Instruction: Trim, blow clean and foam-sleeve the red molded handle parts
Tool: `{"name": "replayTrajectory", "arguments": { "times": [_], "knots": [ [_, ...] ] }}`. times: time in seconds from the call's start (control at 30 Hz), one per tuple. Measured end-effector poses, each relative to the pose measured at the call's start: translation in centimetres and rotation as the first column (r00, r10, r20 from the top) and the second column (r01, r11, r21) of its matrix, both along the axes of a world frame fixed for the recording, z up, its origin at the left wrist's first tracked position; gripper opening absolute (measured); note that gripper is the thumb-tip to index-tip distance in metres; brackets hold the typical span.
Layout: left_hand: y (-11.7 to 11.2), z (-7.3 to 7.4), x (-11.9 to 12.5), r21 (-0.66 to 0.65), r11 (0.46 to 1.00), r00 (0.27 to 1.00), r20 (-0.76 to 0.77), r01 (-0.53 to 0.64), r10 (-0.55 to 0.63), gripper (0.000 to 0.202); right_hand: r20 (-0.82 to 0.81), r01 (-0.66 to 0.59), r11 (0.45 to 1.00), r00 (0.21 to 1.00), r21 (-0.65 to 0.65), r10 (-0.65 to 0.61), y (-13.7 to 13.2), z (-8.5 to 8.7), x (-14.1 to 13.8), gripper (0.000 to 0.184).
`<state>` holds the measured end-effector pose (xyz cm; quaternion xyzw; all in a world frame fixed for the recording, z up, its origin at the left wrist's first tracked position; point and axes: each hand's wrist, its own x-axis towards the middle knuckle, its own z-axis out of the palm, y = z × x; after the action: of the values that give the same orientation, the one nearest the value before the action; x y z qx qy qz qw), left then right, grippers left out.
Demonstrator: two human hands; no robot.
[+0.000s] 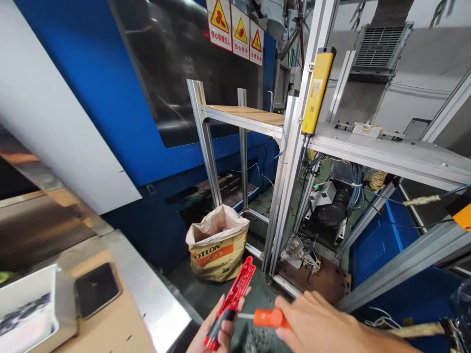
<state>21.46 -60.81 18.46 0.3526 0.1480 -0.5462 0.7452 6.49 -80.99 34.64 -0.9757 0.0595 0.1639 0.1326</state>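
My left hand (217, 338) grips the lower end of a long red plastic part (235, 294), which points up and to the right. My right hand (316, 326) holds an orange-handled tool (267, 318) whose metal tip touches the red part near my left fingers. Both hands are at the bottom edge of the head view, above the dark floor.
An open paper sack (217, 247) stands on the floor by a blue machine (110, 98). An aluminium frame (290, 162) with a wooden shelf (250, 115), a yellow sensor bar (316, 90) and loose cables is ahead. A white tray (25, 306) sits on a bench at the left.
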Motion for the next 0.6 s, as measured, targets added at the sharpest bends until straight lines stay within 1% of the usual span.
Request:
{"name": "replayTrajectory", "arguments": {
  "times": [0.03, 0.07, 0.1, 0.13, 0.17, 0.2, 0.27, 0.33, 0.37, 0.4, 0.43, 0.5, 0.57, 0.6],
  "knots": [
    [-0.2, 0.0, 0.0, 0.051, 0.999, 0.996, 0.086, 0.012, -0.016, 0.019, 0.009, 0.005, 1.0, 1.0, -0.007, -0.005, 0.0, 0.0, 0.0, 0.029],
    [-0.4, 0.0, 0.1, 0.107, 0.994, 0.982, 0.186, 0.005, -0.025, 0.03, 0.027, 0.024, 0.999, 0.999, -0.02, -0.024, 0.1, 0.1, 0.1, 0.032],
    [-0.7, 0.0, 0.2, 0.168, 0.986, 0.955, 0.297, -0.021, -0.03, 0.043, 0.026, 0.037, 0.999, 0.999, -0.03, -0.036, 0.1, 0.1, 0.1, 0.033],
    [-0.9, 0.0, 0.3, 0.224, 0.972, 0.907, 0.419, -0.065, -0.036, 0.055, 0.001, 0.027, 0.999, 1.0, -0.031, -0.027, 0.2, 0.1, 0.1, 0.032],
    [-1.1, 0.0, 0.4, 0.273, 0.954, 0.837, 0.545, -0.123, -0.048, 0.063, -0.027, -0.001, 1.0, 1.0, -0.025, 0.0, 0.2, 0.1, 0.2, 0.03],
    [-1.2, 0.1, 0.5, 0.321, 0.928, 0.748, 0.659, -0.187, -0.077, 0.066, -0.042, -0.025, 0.999, 0.999, -0.021, 0.024, 0.3, 0.0, 0.2, 0.029],
    [-1.1, 0.3, 0.6, 0.422, 0.85, 0.551, 0.81, -0.315, -0.198, 0.063, -0.02, -0.009, 0.999, 1.0, -0.045, 0.008, 0.4, -0.2, 0.4, 0.029],
    [-0.9, 0.4, 0.3, 0.498, 0.757, 0.383, 0.855, -0.423, -0.349, 0.056, 0.028, 0.036, 0.997, 0.999, -0.066, -0.034, 0.5, -0.4, 0.6, 0.032],
    [-0.8, 0.3, 0.1, 0.51, 0.725, 0.307, 0.86, -0.463, -0.408, 0.053, 0.02, 0.034, 0.997, 0.999, -0.063, -0.033, 0.5, -0.4, 0.7, 0.032],
    [-0.7, 0.2, -0.1, 0.499, 0.712, 0.227, 0.864, -0.494, -0.449, 0.05, 0.002, 0.016, 0.998, 1.0, -0.054, -0.015, 0.5, -0.4, 0.8, 0.03],
    [-0.7, 0.0, -0.2, 0.471, 0.714, 0.144, 0.871, -0.517, -0.47, 0.048, -0.011, -0.001, 0.999, 1.0, -0.045, 0.0, 0.4, -0.3, 0.8, 0.029],
    [-0.4, -0.7, -0.1, 0.403, 0.735, -0.012, 0.873, -0.545, -0.488, 0.046, 0.004, 0.025, 0.998, 1.0, -0.059, -0.025, 0.1, -0.1, 0.8, 0.03],
    [-0.1, -1.5, 0.5, 0.349, 0.759, -0.133, 0.86, -0.55, -0.492, 0.045, 0.043, 0.07, 0.995, 0.997, -0.074, -0.067, -0.2, 0.1, 0.7, 0.034],
    [0.2, -1.9, 1.0, 0.327, 0.775, -0.184, 0.853, -0.54, -0.488, 0.044, 0.039, 0.07, 0.995, 0.997, -0.07, -0.067, -0.4, 0.3, 0.6, 0.034]
  ]
}}
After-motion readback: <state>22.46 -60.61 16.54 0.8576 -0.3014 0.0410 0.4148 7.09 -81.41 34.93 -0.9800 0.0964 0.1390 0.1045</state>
